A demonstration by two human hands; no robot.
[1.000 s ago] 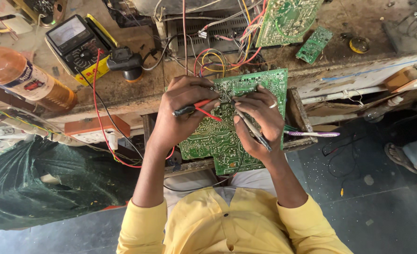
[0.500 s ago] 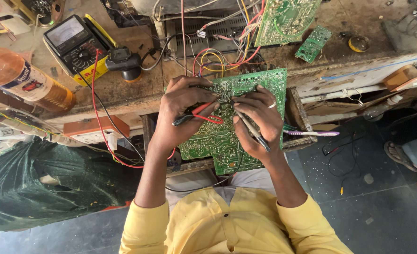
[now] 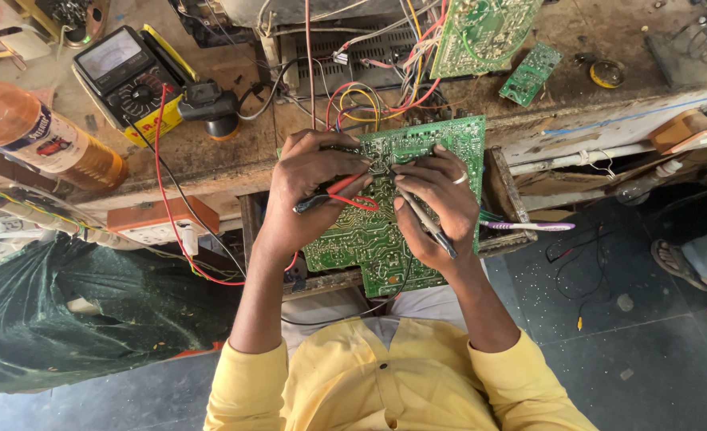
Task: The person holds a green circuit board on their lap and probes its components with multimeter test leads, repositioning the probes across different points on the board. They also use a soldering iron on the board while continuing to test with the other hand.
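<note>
A big green circuit board (image 3: 385, 215) with many silver dots is held in the middle of the view, leaning on the front edge of the worn brown wooden bench (image 3: 234, 164). The left hand (image 3: 310, 191) is closed around a red test probe (image 3: 345, 185), and its tip is pressed on the board. The right hand (image 3: 437, 203) is closed around a thin dark probe (image 3: 425, 219), which is also pressed on the board just beside the red one. The two hands are close together, with the fingertips nearly touching.

At 10 o'clock from the hands, a black and yellow meter (image 3: 126, 76) with a round dial is seen on the bench. A red wire (image 3: 162, 191) is run from it down toward the left hand. At 9 o'clock, an orange plastic bottle (image 3: 42, 140) is laid on its side. At 12 o'clock, a bunch of coloured wires (image 3: 369, 100) is seen. At 1 o'clock, a second green board (image 3: 481, 32) is propped up, and a small green board (image 3: 531, 73) is laid beside it. At 3 o'clock, a purple and white toothbrush (image 3: 525, 227) is found.
</note>
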